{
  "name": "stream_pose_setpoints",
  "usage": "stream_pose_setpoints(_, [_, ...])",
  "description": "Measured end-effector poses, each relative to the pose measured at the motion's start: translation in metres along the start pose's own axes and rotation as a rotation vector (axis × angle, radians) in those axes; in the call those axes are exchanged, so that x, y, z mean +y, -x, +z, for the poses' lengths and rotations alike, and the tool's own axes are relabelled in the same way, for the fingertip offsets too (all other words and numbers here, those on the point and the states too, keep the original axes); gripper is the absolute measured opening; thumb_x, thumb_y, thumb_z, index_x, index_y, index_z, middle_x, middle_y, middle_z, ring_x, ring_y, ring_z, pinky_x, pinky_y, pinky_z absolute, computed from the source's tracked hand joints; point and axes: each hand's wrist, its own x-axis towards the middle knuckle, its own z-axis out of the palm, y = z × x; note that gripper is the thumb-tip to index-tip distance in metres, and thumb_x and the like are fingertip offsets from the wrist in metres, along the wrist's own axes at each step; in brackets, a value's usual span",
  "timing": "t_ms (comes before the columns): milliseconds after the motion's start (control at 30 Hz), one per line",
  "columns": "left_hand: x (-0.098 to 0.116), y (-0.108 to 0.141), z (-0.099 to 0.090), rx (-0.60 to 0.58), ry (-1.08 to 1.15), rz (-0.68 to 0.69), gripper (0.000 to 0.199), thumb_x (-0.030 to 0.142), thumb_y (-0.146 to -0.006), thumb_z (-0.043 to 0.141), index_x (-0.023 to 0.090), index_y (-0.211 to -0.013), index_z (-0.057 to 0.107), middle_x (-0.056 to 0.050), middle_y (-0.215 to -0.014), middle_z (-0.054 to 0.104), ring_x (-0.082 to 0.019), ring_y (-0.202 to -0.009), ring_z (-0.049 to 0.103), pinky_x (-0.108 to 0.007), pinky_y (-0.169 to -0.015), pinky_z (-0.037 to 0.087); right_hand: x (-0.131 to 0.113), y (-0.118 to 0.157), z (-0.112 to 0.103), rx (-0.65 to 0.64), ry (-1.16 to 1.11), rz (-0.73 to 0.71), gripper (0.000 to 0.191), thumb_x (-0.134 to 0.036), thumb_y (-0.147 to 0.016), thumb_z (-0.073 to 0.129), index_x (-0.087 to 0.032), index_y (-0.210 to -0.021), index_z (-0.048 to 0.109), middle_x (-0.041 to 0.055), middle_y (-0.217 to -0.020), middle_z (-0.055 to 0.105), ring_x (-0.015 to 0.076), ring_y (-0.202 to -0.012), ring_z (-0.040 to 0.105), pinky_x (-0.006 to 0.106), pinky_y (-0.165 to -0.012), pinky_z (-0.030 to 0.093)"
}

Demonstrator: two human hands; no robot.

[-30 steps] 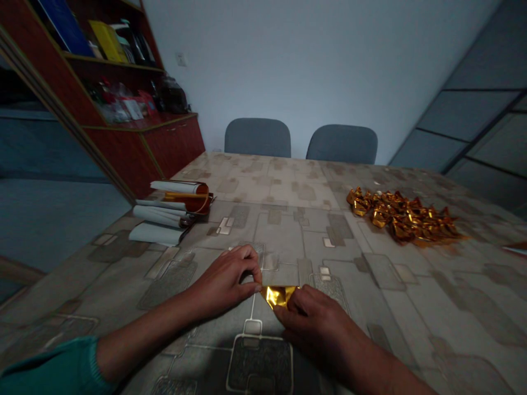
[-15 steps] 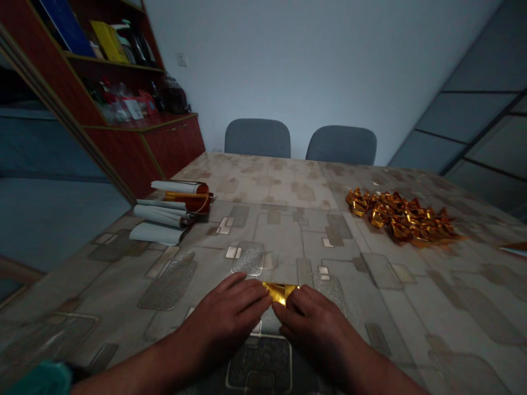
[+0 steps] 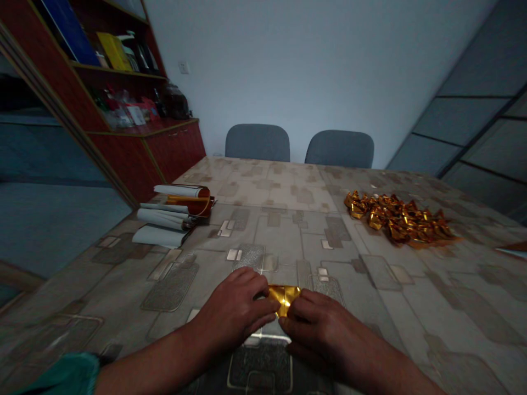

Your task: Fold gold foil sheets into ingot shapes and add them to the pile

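Observation:
A small piece of shiny gold foil paper (image 3: pixel 285 296), with creases across it, lies between my hands near the front of the table. My left hand (image 3: pixel 241 302) grips its left side, fingers curled and thumb along the lower edge. On the right side, my right hand (image 3: pixel 315 321) pinches the foil paper between thumb and bent fingers. The fingers cover both ends of the paper, so its full outline is hidden. Farther off to the right sits a cluster of folded gold foil pieces (image 3: pixel 401 216).
Rolled sheets, white outside and gold inside (image 3: pixel 164 236), lie at the table's left. A patterned cloth covers the table (image 3: pixel 272 219). Two grey chairs (image 3: pixel 257 142) stand behind it. Another flat sheet (image 3: pixel 513 250) shows at the right edge. A red cabinet (image 3: pixel 177 151) stands back left.
My left hand's fingers have curled more, and more of the gold foil paper shows between the hands. Both hands sit slightly lower in view, as the camera has tilted a little upward.

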Motion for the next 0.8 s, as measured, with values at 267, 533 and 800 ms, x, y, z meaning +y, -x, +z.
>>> stream_pose_setpoints(267, [0.002,-0.013,0.004,-0.011,0.344,-0.251,0.016,0.021,-0.084,0.078,0.022,-0.094,0.065,-0.002,-0.104,0.064,-0.023,-0.100,0.058,-0.037,-0.085,0.044,0.027,0.002,-0.006,0.374,-0.154,0.238,0.019,-0.018,-0.099,0.056,-0.019,-0.087,0.071,0.0025,-0.078,0.066,0.0178,-0.074,0.061,0.029,-0.068,0.045])
stream_pose_setpoints(533, [0.006,-0.011,0.010,0.021,0.342,-0.266,0.046,0.013,-0.084,0.068,0.020,-0.128,0.058,-0.009,-0.126,0.060,-0.028,-0.117,0.054,-0.046,-0.099,0.044,0.028,-0.003,0.002,0.210,-0.089,0.522,0.020,-0.004,-0.076,0.072,-0.018,-0.090,0.066,0.0065,-0.093,0.065,0.0256,-0.091,0.061,0.037,-0.079,0.045])
stream_pose_setpoints(800, [0.010,-0.011,0.010,0.016,0.349,-0.289,0.037,0.012,-0.083,0.065,0.022,-0.119,0.062,-0.008,-0.124,0.060,-0.028,-0.118,0.053,-0.045,-0.101,0.043,0.027,-0.006,0.008,0.224,-0.163,0.510,0.019,-0.001,-0.076,0.066,-0.018,-0.080,0.060,0.0029,-0.082,0.062,0.0218,-0.081,0.058,0.032,-0.072,0.039])
